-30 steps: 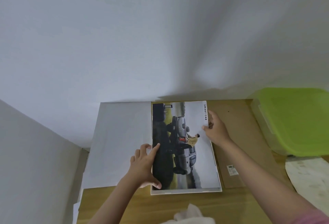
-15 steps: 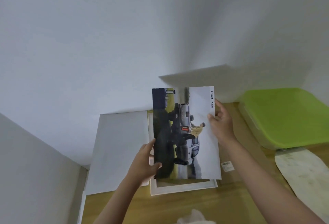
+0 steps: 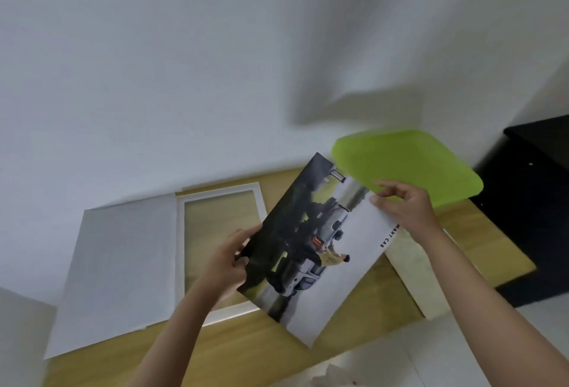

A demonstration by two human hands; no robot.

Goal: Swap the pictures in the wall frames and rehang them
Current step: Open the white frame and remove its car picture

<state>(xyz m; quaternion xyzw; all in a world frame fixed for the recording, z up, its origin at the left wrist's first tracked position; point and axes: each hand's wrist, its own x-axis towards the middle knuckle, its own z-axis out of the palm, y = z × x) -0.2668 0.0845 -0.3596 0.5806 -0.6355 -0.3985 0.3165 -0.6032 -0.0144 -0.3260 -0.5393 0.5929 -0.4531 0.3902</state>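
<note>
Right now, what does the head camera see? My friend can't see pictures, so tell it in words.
Two bare hands, left hand and right hand, hold a car picture tilted above a wooden table. Beneath lies an empty white frame, beside a white sheet and a green lid.

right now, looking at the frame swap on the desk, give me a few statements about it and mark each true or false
1. Both hands hold the car picture. True: the left hand grips its dark edge and the right hand its white edge.
2. The car picture lies flat inside the white frame. False: it is lifted clear and tilted, and the white frame lies empty on the wooden desk.
3. A white sheet lies beside the frame, on the person's left. True.
4. The green lid is red. False: the lid is lime green.
5. The frame hangs on the wall. False: it lies flat on the desk.
</note>
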